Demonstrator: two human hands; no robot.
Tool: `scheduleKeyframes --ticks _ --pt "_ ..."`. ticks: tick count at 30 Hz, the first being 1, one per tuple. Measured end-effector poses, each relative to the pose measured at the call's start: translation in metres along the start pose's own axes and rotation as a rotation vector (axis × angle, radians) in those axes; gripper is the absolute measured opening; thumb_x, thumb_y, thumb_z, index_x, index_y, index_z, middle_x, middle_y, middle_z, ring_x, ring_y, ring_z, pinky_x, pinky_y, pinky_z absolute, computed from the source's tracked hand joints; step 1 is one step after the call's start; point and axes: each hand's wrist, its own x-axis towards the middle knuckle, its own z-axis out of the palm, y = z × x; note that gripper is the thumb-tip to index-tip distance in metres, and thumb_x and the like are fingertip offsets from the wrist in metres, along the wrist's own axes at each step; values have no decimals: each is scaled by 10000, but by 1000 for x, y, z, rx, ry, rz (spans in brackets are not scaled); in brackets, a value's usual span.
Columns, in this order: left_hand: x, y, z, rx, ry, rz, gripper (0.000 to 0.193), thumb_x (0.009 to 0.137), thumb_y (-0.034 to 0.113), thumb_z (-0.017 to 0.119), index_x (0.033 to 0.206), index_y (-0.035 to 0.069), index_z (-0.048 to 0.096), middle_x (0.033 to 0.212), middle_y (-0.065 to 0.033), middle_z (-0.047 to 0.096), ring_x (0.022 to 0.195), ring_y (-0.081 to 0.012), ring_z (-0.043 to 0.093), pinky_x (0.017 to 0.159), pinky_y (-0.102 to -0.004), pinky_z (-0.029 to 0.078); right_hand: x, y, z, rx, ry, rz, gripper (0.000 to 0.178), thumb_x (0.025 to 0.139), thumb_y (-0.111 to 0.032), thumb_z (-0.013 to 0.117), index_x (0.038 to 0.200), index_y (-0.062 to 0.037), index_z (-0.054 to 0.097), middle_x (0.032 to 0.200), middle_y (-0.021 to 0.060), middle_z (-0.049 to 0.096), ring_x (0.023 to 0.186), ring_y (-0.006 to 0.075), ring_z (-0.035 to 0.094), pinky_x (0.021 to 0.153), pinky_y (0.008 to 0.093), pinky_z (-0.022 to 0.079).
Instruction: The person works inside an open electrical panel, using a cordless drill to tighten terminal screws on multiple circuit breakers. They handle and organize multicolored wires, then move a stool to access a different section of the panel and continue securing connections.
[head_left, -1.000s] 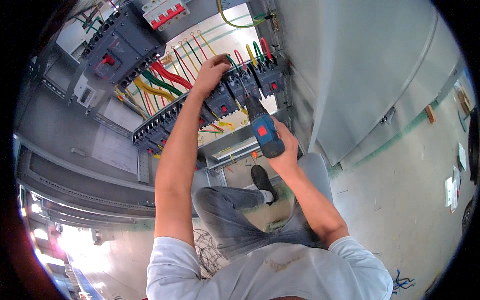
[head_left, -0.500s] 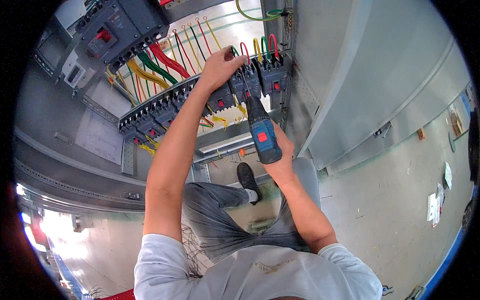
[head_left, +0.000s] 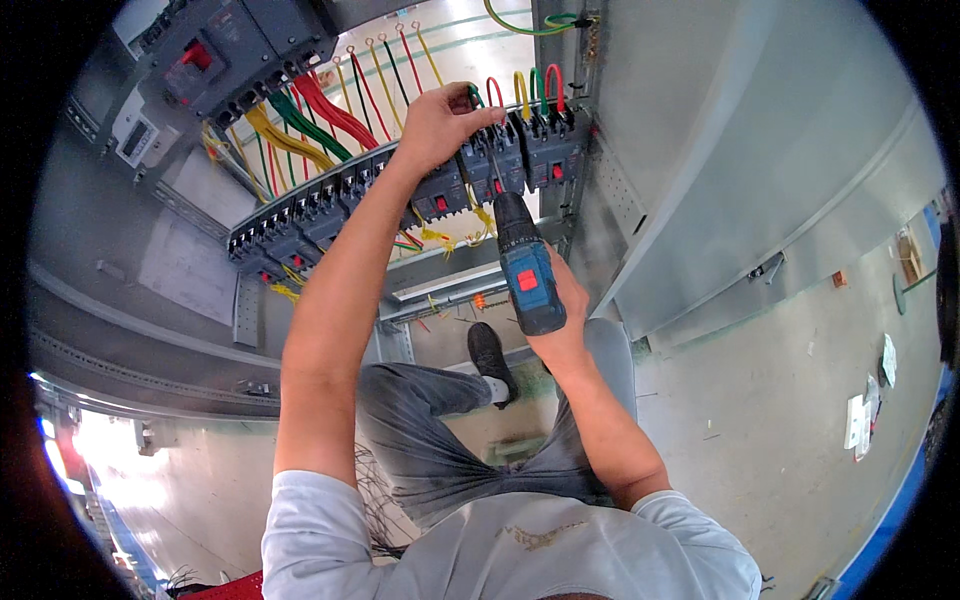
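My right hand [head_left: 565, 305] grips a blue and black cordless drill [head_left: 525, 275] with a red patch on it. The long thin bit points up to the terminals of a dark circuit breaker [head_left: 493, 160] in the row; its tip is too small to make out. My left hand [head_left: 440, 125] is closed in a pinch at the top of the same breaker, by a short green wire [head_left: 476, 95] partly hidden by its fingers. To the right of it, red, yellow and green looped wires [head_left: 522, 90] run into the breaker tops.
A large breaker [head_left: 215, 60] with a red handle sits at upper left, thick yellow, green and red cables [head_left: 335, 115] below it. Loose wires with ring ends [head_left: 385, 75] stand behind the row. A grey cabinet panel [head_left: 700, 170] rises on the right. My foot [head_left: 490, 360] is beneath.
The whole view has shifted slightly. Both hands stay at the same breaker, the drill still held against its terminals.
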Motion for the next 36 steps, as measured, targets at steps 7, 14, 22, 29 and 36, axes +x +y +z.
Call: scheduleKeyframes --ticks 7,14,22,29,36 --pt "-1 -10 8 20 81 67 526 762 443 856 956 -28 722 745 -89 686 676 -156 626 668 -324 504 -7 1 5 -9 12 17 581 751 43 758 1311 11 603 1011 129 714 863 215 684 823 330 543" --pt "2 -8 -4 -40 -89 9 551 831 373 830 1162 -48 702 992 -91 734 901 -134 655 834 -293 518 -5 12 4 -54 10 -53 473 762 29 770 1211 12 622 970 118 715 839 241 688 823 331 540" --pt "21 -39 -8 -65 -20 139 364 970 261 662 1230 10 704 1009 -110 760 918 -176 724 854 -310 555 -11 17 2 -86 -73 48 535 824 4 731 1338 33 586 1173 177 699 1042 252 696 936 358 526" --pt "22 -41 6 231 232 364 238 961 237 654 1078 49 740 864 -165 742 780 -282 743 722 -370 570 -9 15 5 -57 -64 -5 567 802 5 757 1342 20 584 1082 136 718 937 202 685 869 334 541" --pt "22 -39 11 309 310 350 229 935 249 664 1037 59 743 882 -171 738 818 -334 733 761 -417 568 -12 8 1 -134 -88 15 610 760 -17 796 1334 6 590 1029 116 725 870 201 690 811 336 554"
